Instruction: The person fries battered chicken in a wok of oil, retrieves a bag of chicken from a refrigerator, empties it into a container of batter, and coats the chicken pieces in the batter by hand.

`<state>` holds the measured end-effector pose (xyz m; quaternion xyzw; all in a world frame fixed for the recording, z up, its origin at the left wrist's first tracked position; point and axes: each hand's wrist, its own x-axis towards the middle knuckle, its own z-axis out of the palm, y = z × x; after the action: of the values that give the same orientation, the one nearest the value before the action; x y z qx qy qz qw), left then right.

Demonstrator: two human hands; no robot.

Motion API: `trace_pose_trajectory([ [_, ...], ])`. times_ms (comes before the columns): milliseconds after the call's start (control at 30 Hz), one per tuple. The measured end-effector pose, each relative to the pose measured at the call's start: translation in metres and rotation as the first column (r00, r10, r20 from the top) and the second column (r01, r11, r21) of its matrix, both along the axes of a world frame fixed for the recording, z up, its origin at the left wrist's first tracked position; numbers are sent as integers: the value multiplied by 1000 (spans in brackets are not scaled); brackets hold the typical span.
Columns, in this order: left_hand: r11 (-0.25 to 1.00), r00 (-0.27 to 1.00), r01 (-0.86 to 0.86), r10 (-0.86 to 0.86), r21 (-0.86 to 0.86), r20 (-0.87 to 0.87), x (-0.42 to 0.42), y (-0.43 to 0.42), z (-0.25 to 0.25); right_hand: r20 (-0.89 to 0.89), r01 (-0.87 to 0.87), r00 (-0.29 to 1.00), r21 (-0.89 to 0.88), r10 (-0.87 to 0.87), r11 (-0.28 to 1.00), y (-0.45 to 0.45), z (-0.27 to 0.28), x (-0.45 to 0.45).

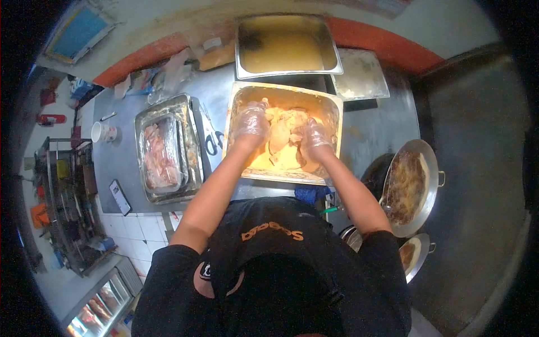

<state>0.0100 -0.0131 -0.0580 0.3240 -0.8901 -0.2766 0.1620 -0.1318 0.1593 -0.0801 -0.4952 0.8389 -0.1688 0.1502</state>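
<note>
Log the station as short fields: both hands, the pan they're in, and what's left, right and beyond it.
Pan: rectangular metal pan, chicken pieces in orange-yellow coating
Left hand: clear-gloved, inside, left side
Right hand: clear-gloved, inside, right side
Grip: fingers partly hidden, unclear
Left: raw meat in clear tub
Right: wok, frothy brown liquid
Beyond: metal pan, yellowish contents

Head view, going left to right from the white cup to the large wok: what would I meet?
White cup → tray bearing raw meat → scissors → pan with, inside it, left hand, then right hand → large wok.
</note>
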Motion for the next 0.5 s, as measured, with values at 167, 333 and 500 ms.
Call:
trace_pose_trajectory([
  [167,994,998,61,-62,90,16,-8,-11,-37,-101,91,992,105,-80,990,-25,10,-14],
  [333,954,978,169,-131,-248,161,4,-1,-6,-163,185,973,119,-164,976,-22,26,-13],
  [500,938,988,144,-153,-315,-6,-4,-7,27,184,336,933,-126,-311,933,-34,34,-40],
])
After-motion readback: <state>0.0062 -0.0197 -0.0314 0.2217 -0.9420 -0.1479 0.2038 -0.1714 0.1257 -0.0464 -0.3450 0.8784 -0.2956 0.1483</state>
